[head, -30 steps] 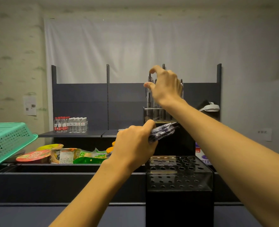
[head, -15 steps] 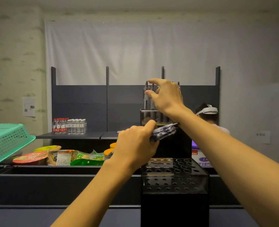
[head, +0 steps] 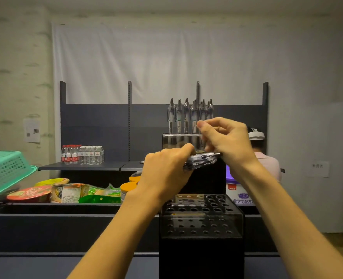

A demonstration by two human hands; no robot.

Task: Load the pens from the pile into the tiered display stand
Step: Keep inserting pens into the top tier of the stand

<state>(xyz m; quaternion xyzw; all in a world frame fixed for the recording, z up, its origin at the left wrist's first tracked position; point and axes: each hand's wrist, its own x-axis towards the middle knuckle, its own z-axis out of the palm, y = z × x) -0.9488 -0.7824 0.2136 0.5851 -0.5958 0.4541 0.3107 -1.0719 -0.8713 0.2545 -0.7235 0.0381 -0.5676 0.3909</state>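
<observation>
Near: stand [head: 202, 224], front tier holes vacant. Above it, my left hand [head: 166, 174] wraps fist round pen bundle [head: 202, 160], tips jutting right. My right hand [head: 227, 141] at bundle's end, fingers curled; whether pinching pen, cannot tell. Draw one only, keep left squeeze firm. Far: top tier pens [head: 189, 117] upright; drop next plumb beside.
</observation>
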